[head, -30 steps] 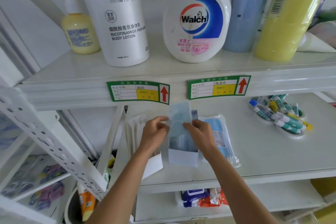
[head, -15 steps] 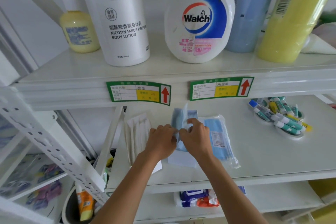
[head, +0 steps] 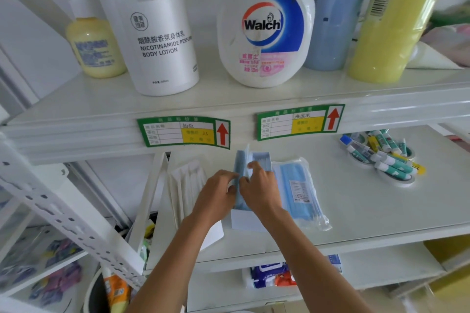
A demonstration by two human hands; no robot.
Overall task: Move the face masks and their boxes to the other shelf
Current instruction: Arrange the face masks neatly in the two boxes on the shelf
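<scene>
On the middle shelf (head: 356, 211) an open white mask box (head: 248, 221) lies with blue face masks (head: 243, 162) standing partly out of it. My left hand (head: 218, 193) and my right hand (head: 259, 189) meet over the box, both pinching the blue masks between fingers and thumb. A sealed clear pack of blue masks (head: 296, 189) lies just right of the box, touching my right wrist. Left of the box, white flat boxes (head: 185, 180) lie stacked on edge, partly hidden by my left forearm.
Bottles stand on the upper shelf: a white lotion bottle (head: 157, 43), a Walch bottle (head: 264, 30), a small yellow pump bottle (head: 94, 51), blue and yellow tall bottles. Several small tubes (head: 381, 157) lie at the middle shelf's right. Wet-wipe packs (head: 269, 274) sit on the shelf below.
The blue masks were held up high above the box; both hands have brought them down into it and drawn closer together.
</scene>
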